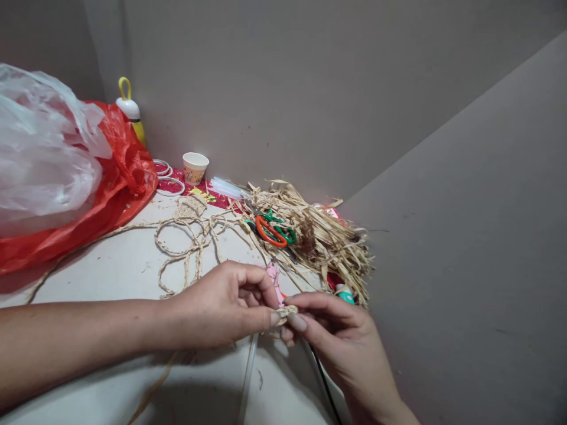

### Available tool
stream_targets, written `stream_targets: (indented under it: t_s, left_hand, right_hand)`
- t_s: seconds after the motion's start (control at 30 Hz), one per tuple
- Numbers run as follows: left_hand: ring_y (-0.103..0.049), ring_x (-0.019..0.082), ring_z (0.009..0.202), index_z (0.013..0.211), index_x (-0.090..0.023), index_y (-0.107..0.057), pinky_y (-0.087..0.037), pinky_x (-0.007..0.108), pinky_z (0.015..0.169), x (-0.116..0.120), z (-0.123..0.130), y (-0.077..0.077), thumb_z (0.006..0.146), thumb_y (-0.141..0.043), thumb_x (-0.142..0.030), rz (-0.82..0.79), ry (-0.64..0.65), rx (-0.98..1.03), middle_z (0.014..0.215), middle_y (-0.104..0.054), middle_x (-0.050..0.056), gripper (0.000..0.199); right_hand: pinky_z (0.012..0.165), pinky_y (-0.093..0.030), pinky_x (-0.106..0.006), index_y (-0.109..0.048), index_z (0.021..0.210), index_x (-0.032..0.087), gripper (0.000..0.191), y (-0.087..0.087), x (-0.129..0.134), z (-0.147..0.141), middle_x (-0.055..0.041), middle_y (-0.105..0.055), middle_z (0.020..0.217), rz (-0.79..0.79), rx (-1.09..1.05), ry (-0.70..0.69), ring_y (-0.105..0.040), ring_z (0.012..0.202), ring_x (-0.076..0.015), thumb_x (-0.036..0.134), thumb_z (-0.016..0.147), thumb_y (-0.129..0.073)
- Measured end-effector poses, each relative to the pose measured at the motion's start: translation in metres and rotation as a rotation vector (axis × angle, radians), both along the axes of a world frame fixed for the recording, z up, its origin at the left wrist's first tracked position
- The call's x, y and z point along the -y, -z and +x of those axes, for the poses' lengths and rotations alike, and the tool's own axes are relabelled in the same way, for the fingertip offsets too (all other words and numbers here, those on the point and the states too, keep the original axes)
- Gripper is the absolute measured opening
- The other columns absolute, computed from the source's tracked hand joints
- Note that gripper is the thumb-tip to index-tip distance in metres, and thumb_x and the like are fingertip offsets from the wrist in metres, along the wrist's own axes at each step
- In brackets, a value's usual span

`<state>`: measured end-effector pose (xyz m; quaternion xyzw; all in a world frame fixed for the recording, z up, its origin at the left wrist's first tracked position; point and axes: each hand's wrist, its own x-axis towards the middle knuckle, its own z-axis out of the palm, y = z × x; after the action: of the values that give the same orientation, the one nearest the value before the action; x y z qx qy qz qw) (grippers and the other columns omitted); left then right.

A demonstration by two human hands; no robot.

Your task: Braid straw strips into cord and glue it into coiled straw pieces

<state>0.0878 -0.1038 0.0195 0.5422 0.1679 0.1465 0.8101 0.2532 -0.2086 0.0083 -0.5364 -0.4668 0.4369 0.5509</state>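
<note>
Between the fingertips of both hands is a small piece of braided straw (286, 314), pale and partly hidden by the fingers. My left hand (230, 301) pinches its left end with thumb and forefinger. From the right, my right hand (330, 327) grips the other end in the same way. Just behind the fingers lies a pink item (273, 277) whose kind I cannot make out. A long braided straw cord (177, 255) lies in loose loops beyond my left hand. Scissors with orange and green handles (271, 230) rest by a heap of dry straw strips (319, 236).
Red and clear plastic bags (128, 159) bulge at the left. Along the wall stand a yellow-and-white bottle (129, 109) and a paper cup (195, 169), near white rings (170, 187) and translucent sticks (225, 188). A black cable (325, 383) crosses the white table (119, 271). Grey walls close off the back and right.
</note>
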Motion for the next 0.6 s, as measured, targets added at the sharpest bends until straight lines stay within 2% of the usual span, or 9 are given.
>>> stream_targets:
  t_s: [0.1, 0.23, 0.33, 0.47, 0.6]
  left_hand:
    - [-0.063, 0.007, 0.065, 0.073, -0.014, -0.055, -0.043, 0.017, 0.062, 0.001, 0.0003, 0.0018, 0.077, -0.062, -0.011, -0.018, -0.007, 0.012, 0.068, -0.068, 0.001, 0.009]
    - [-0.066, 0.011, 0.071, 0.072, -0.014, -0.054, -0.046, 0.02, 0.065, 0.0042, 0.0012, 0.003, 0.074, -0.065, -0.011, -0.052, -0.041, 0.03, 0.069, -0.068, 0.002, 0.011]
    - [-0.065, 0.012, 0.069, 0.07, -0.014, -0.054, -0.045, 0.02, 0.062, 0.0052, 0.0015, 0.001, 0.071, -0.067, -0.011, -0.049, -0.062, 0.02, 0.07, -0.068, 0.003, 0.014]
    - [-0.059, 0.008, 0.065, 0.069, -0.014, -0.053, -0.041, 0.018, 0.059, 0.0035, 0.0006, -0.0022, 0.072, -0.066, -0.012, -0.04, -0.032, -0.009, 0.068, -0.064, 0.001, 0.013]
    - [-0.045, 0.004, 0.053, 0.075, -0.015, -0.054, -0.034, 0.016, 0.052, 0.0016, -0.0011, 0.0009, 0.068, -0.071, -0.017, -0.016, 0.001, -0.045, 0.061, -0.054, -0.005, 0.019]
  right_hand:
    - [0.054, -0.059, -0.019, -0.075, 0.085, 0.022, 0.009, 0.0, 0.0003, -0.0014, -0.0021, -0.073, 0.062, 0.013, 0.057, 0.029, -0.07, 0.053, -0.0137, 0.02, 0.076, -0.075]
    - [0.054, -0.06, -0.022, -0.075, 0.094, 0.023, 0.019, 0.0008, -0.001, -0.0027, -0.0027, -0.075, 0.07, 0.054, 0.128, 0.076, -0.071, 0.055, -0.0154, 0.019, 0.075, -0.076]
    - [0.053, -0.061, -0.022, -0.076, 0.09, 0.023, 0.016, -0.0001, -0.0009, -0.0024, -0.0028, -0.075, 0.07, 0.096, 0.223, 0.088, -0.07, 0.053, -0.0159, 0.019, 0.075, -0.075]
    - [0.05, -0.059, -0.021, -0.077, 0.087, 0.025, 0.015, -0.0027, 0.0011, -0.0006, -0.0018, -0.074, 0.071, 0.177, 0.358, 0.099, -0.069, 0.052, -0.0148, 0.016, 0.076, -0.074]
    - [0.05, -0.057, -0.019, -0.076, 0.087, 0.027, 0.018, -0.0025, 0.0024, 0.001, -0.0009, -0.075, 0.073, 0.243, 0.468, 0.15, -0.068, 0.055, -0.0142, 0.014, 0.074, -0.074]
